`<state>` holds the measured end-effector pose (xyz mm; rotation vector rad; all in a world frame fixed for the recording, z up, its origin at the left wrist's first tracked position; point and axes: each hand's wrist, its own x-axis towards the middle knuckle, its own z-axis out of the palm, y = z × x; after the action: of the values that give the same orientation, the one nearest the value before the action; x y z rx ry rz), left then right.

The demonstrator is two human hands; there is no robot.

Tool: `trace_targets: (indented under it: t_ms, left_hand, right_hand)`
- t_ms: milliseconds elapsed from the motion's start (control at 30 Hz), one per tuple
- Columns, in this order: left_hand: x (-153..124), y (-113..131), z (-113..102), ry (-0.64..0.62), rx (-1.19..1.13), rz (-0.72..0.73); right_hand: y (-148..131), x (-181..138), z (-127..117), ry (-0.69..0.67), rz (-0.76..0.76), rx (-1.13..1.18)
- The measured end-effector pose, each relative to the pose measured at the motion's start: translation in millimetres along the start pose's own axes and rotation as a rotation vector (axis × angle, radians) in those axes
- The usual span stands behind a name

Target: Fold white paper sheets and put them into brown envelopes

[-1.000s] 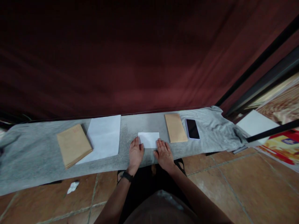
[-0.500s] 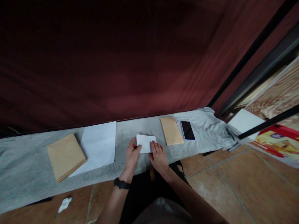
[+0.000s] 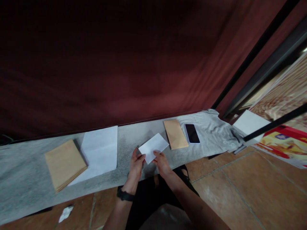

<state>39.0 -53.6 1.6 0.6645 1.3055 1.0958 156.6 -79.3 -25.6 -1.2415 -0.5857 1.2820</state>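
A folded white sheet of paper (image 3: 153, 146) is held at a slant above the grey cloth, one corner toward me. My left hand (image 3: 137, 164) pinches its left edge between thumb and fingers; a dark band circles that wrist. At the lower right edge my right hand (image 3: 161, 162) grips the paper, thumb on top and fingers mostly hidden beneath. Right of the paper lies a single brown envelope (image 3: 176, 134). To the left, a stack of brown envelopes (image 3: 66, 164) overlaps larger white sheets (image 3: 100, 148).
The long narrow bench (image 3: 130, 132) is draped in grey cloth, wrinkled at its right end. A phone (image 3: 192, 133) lies beyond the single envelope. Behind rises a dark red curtain (image 3: 144, 80). A red-and-yellow box (image 3: 285, 143) and a crumpled tissue (image 3: 66, 213) are on the tiled floor.
The folded paper has been lifted and turned from lying square on the cloth to a slant. My right hand went from lying flat on it to pinching its edge.
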Motion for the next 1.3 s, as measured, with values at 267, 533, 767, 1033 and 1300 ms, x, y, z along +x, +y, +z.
trace_targets:
  t_ms: [267,533,767,1033,1300]
  left_hand:
    - [36.2,1.7,-26.1,-0.035,0.398,0.189]
    - [40.2,-8.6,-23.4,0.055,0.619,0.383]
    - [21.4,-24.7,-17.2,0.133,0.968,0.682]
    - [-11.0,-65.6,3.1,-0.154,1.384,0.930]
    - [-14.7,-61.6,-45.2,-0.033,1.478,0.913]
  right_hand:
    - [8.3,-1.1,-62.2,0.216,-0.277,-0.497]
    - [9.3,-2.2,-36.5,-0.082,-0.781,-1.447]
    - [21.7,4.4,-34.7,-0.089,-0.785,-1.595]
    - [19.7,-1.2,-39.6,-0.143,-0.883,-1.634]
    - [18.4,-0.9,-48.6,-0.019,-0.767,-1.615]
